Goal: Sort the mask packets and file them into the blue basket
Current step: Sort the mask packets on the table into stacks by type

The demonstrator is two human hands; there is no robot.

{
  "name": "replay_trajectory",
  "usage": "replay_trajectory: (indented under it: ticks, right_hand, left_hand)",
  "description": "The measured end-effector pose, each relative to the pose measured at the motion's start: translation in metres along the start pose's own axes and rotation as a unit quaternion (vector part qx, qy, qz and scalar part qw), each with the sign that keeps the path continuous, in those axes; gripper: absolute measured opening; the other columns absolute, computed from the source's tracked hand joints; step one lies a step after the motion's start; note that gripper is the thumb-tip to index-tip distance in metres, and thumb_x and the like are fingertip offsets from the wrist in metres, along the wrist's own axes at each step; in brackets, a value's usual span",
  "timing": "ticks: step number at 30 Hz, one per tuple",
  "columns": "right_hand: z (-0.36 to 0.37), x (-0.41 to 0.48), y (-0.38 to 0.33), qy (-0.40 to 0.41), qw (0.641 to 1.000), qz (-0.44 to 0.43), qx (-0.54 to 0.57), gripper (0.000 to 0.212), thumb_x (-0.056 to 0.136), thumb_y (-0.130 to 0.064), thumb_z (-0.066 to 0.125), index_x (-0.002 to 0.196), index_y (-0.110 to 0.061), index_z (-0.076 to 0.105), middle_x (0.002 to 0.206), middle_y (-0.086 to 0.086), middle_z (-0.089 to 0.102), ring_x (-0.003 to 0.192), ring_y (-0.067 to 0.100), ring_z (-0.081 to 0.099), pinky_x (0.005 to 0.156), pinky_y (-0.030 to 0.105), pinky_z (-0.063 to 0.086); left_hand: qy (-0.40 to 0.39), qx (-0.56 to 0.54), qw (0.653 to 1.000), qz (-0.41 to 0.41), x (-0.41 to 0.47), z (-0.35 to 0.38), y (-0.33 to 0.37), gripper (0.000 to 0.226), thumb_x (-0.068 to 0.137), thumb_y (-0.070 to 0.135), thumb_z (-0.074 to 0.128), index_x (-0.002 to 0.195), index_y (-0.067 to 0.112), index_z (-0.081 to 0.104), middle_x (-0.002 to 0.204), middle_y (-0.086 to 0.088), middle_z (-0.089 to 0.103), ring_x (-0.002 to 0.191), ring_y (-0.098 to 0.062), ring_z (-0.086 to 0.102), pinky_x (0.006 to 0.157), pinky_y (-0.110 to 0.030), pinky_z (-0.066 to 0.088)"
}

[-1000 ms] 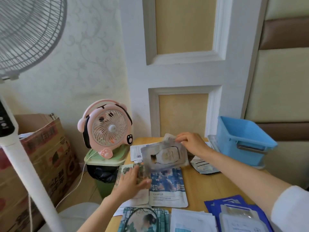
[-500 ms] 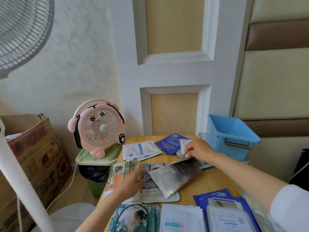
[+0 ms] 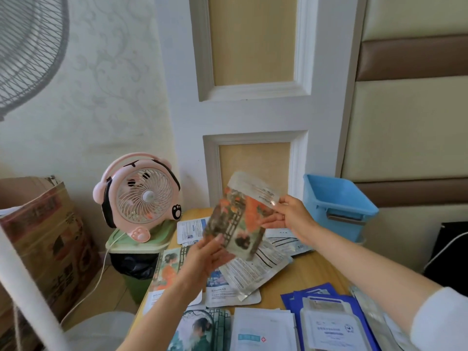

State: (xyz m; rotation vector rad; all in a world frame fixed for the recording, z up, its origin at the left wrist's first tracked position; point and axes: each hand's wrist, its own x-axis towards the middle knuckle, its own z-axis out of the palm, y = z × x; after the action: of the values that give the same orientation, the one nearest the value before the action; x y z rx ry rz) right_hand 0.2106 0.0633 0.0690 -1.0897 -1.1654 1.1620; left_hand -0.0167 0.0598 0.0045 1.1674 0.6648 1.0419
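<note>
Both hands hold an orange-printed mask packet (image 3: 238, 219) up above the wooden table (image 3: 306, 272). My left hand (image 3: 205, 257) grips its lower left corner and my right hand (image 3: 288, 219) pinches its silver top edge. A silver packet (image 3: 253, 269) lies face down on the table just beneath. More packets lie around: an orange one (image 3: 168, 269) at the left, white ones (image 3: 260, 330) and dark blue ones (image 3: 326, 300) near me. The blue basket (image 3: 336, 201) stands at the table's far right, apart from my right hand, and looks empty.
A pink desk fan (image 3: 138, 196) sits on a green bin (image 3: 139, 252) left of the table. A cardboard box (image 3: 40, 236) and a standing fan's white pole (image 3: 27, 290) are further left. A white panelled door (image 3: 253, 110) is behind the table.
The silver packet that my right hand held now lies on the table. Both hands have lifted an orange-printed packet into the air. The view shifted slightly to the right.
</note>
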Motion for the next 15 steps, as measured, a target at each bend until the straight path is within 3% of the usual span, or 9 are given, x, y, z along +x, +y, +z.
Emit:
replay_trajectory:
  ticks: [2, 5, 8, 10, 12, 15]
  right_hand:
    - [0.005, -0.004, 0.008, -0.025, 0.995, 0.015, 0.098, 0.02, 0.098, -0.004, 0.04, 0.116, 0.001, 0.048, 0.092, 0.021, 0.069, 0.077, 0.027, 0.072, 0.07, 0.033, 0.06]
    - [0.014, -0.012, 0.02, -0.098, 0.969, 0.055, 0.219, 0.026, 0.095, -0.002, 0.04, 0.12, -0.001, 0.051, 0.101, 0.022, 0.069, 0.087, 0.025, 0.071, 0.077, 0.034, 0.059]
    - [0.02, -0.021, 0.028, -0.165, 0.968, 0.095, 0.163, 0.03, 0.085, -0.011, 0.056, 0.115, -0.007, 0.056, 0.094, 0.014, 0.072, 0.08, 0.022, 0.071, 0.065, 0.028, 0.059]
    - [0.017, -0.02, 0.029, -0.188, 0.97, 0.099, 0.121, 0.032, 0.077, -0.022, 0.063, 0.107, -0.012, 0.062, 0.09, 0.009, 0.071, 0.078, 0.02, 0.067, 0.062, 0.026, 0.053]
    - [0.01, -0.015, 0.027, -0.168, 0.976, 0.086, 0.107, 0.033, 0.069, -0.033, 0.068, 0.098, -0.017, 0.067, 0.085, 0.005, 0.069, 0.082, 0.019, 0.063, 0.072, 0.03, 0.05]
    - [0.005, -0.01, 0.025, -0.158, 0.983, 0.081, -0.042, 0.033, 0.069, -0.031, 0.069, 0.1, -0.019, 0.065, 0.086, 0.003, 0.067, 0.086, 0.02, 0.065, 0.079, 0.033, 0.053]
  left_hand:
    - [-0.017, -0.106, 0.994, 0.018, 0.001, -0.004, 0.0, 0.075, 0.056, 0.041, 0.085, 0.117, 0.005, 0.059, 0.116, -0.017, 0.065, 0.099, -0.026, 0.066, 0.078, -0.03, 0.057]
    - [-0.015, -0.14, 0.99, 0.023, 0.001, -0.002, -0.001, 0.078, 0.061, 0.036, 0.084, 0.125, 0.006, 0.053, 0.127, -0.016, 0.059, 0.113, -0.028, 0.059, 0.088, -0.034, 0.054]
    - [0.069, -0.179, 0.981, 0.017, 0.001, 0.003, -0.002, 0.041, 0.079, 0.01, 0.068, 0.115, -0.003, 0.054, 0.112, -0.018, 0.064, 0.093, -0.025, 0.069, 0.069, -0.028, 0.059]
    - [0.142, -0.108, 0.984, 0.01, -0.002, 0.002, 0.009, 0.013, 0.085, -0.004, 0.055, 0.098, -0.002, 0.055, 0.093, -0.014, 0.066, 0.072, -0.021, 0.071, 0.057, -0.026, 0.06]
    - [0.168, 0.024, 0.985, -0.004, -0.005, -0.007, 0.021, 0.01, 0.085, -0.008, 0.056, 0.093, -0.002, 0.055, 0.082, -0.012, 0.066, 0.06, -0.018, 0.069, 0.053, -0.025, 0.058]
    - [0.158, 0.132, 0.979, -0.002, -0.007, -0.018, 0.034, 0.016, 0.081, -0.007, 0.062, 0.094, 0.0, 0.058, 0.082, -0.016, 0.066, 0.056, -0.018, 0.069, 0.05, -0.025, 0.056]
